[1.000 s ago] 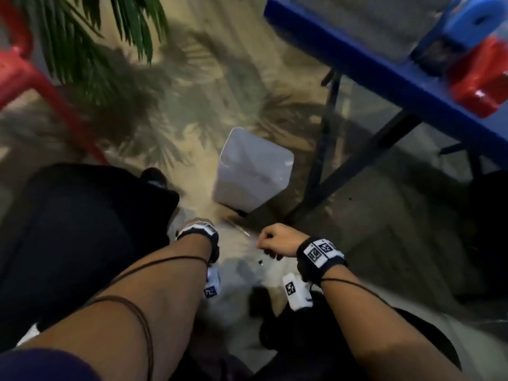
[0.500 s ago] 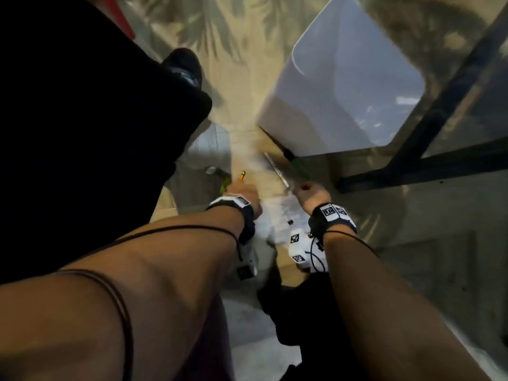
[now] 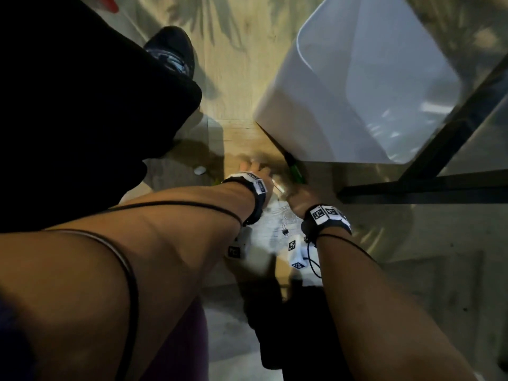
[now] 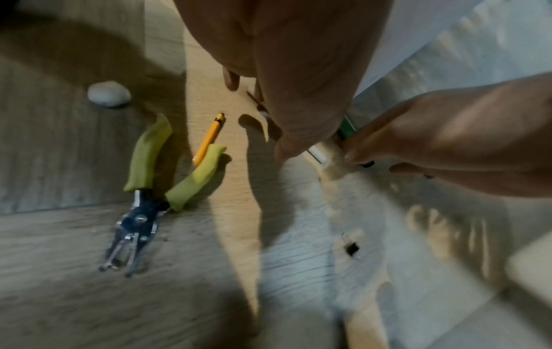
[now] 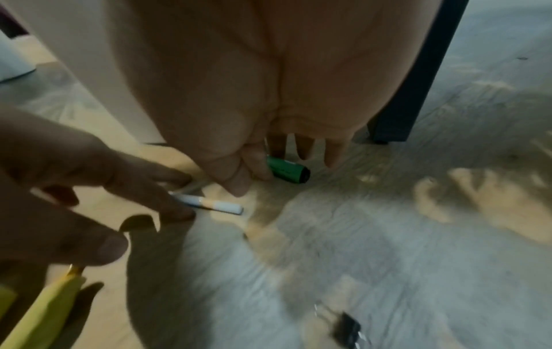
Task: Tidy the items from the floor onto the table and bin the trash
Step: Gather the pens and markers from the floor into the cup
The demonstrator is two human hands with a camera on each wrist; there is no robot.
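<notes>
Both hands are down at the floor beside the white bin [image 3: 324, 86]. My right hand [image 5: 260, 165] pinches the near end of a green marker [image 5: 288, 170] with thumb and fingers, right by the bin's base. My left hand [image 5: 176, 196] has two fingertips either side of a white pen [image 5: 215, 206] lying on the floor, the thumb held apart. To the left lie a yellow pencil [image 4: 209, 137], pliers with yellow-green handles [image 4: 155, 179] and a crumpled white paper ball [image 4: 109, 94]. A small black binder clip [image 4: 351, 248] lies nearer me.
A black table leg [image 5: 418, 70] and floor bar [image 3: 426, 185] stand just right of the bin. My dark trouser leg and shoe [image 3: 170, 50] fill the left. The floor is pale wood with plant shadows.
The view has dropped closer to the floor. My left hand moved right from the pencil to the white pen. My right hand closed on the green marker by the bin.
</notes>
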